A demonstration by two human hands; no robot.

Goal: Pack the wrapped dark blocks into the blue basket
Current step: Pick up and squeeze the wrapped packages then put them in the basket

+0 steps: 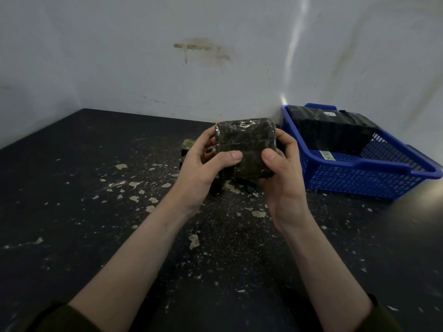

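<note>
Left hand and right hand fingers grasp wrapped block near blue basket rim.

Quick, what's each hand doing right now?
Left hand: grips the wrapped dark block.
Right hand: grips the same block.

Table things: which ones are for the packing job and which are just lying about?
For the job: wrapped block, held by the left hand and right hand; blue basket; dark blocks already inside it.
Just lying about: pale flakes on the black table; brown stain on the wall.
</note>
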